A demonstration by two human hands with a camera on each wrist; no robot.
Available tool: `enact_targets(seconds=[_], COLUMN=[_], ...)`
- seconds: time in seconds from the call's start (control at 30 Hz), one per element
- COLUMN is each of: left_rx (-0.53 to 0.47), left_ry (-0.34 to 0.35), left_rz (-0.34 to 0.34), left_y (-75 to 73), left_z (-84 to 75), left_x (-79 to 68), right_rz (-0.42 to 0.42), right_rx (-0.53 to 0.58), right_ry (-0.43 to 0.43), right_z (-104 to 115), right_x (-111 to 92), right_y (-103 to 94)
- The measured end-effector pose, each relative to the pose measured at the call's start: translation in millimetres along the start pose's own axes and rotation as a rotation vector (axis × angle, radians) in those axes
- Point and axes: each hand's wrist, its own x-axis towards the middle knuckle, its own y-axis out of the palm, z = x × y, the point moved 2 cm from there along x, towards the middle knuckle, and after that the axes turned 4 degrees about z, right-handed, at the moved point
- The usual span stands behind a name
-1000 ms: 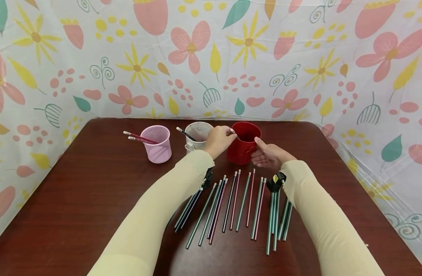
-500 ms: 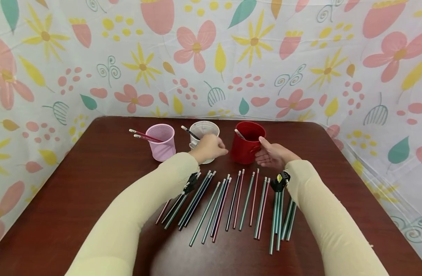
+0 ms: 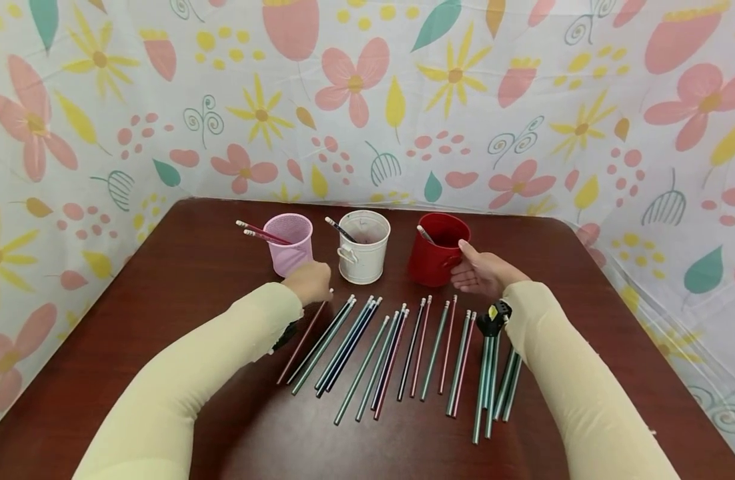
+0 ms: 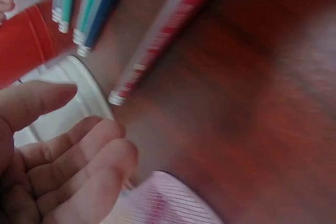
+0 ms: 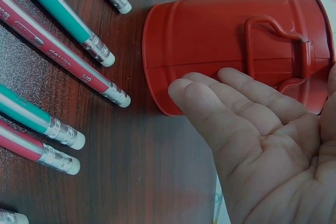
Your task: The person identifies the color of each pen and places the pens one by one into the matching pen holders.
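Observation:
My left hand [image 3: 309, 281] hovers in front of the pink mesh cup [image 3: 283, 257], fingers loosely bent and nothing between them. Closest to it lies a red pencil [image 4: 157, 43], whose eraser end points toward the fingers, apart from them. My right hand [image 3: 481, 272] is at the right side of the red bucket [image 3: 430, 263], palm turned inward, with fairly straight fingers along its wall beside the handle [image 5: 275, 27]. One pencil [image 3: 425, 233] leans in that bucket. A white bucket [image 3: 363, 259] with a dark pencil [image 3: 340, 229] stands between. Two red pencils [image 3: 265, 233] lean out of the pink cup.
Several green, red and dark pencils [image 3: 358, 370] lie in a fanned row on the brown table [image 3: 235, 413], erasers toward the containers. Some green ones [image 3: 486, 387] lie under my right wrist. A flowered cloth [image 3: 367, 100] hangs behind the table's back edge.
My left hand has let go of a pencil in the red bucket and moved left, past the white bucket, toward the leftmost red pencil. The right hand stays at the red bucket.

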Motion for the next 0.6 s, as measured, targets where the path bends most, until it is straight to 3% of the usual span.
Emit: enact_targets(seconds=[0.13, 0.37, 0.47, 0.6], left_rx=[-0.067, -0.092, -0.116, -0.117], left_ry=[-0.075, -0.081, -0.079, 0.012], left_rz=[0.084, 0.110, 0.147, 0.113], left_y=[9.3, 21.0, 25.5, 43.5], left_z=[12.6, 16.2, 20.1, 43.8], left_x=[-6.9, -11.6, -5.3, 20.8], right_rz=[0.002, -0.009, -0.007, -0.004], right_rx=[-0.007, -0.004, -0.004, -0.007], right_ry=[0.004, 0.002, 0.000, -0.005], right_z=[-1.7, 0.2, -0.2, -0.6], right_x=[0.2, -0.5, -1.0, -1.1], right_y=[-0.9, -1.1, -1.1, -1.2])
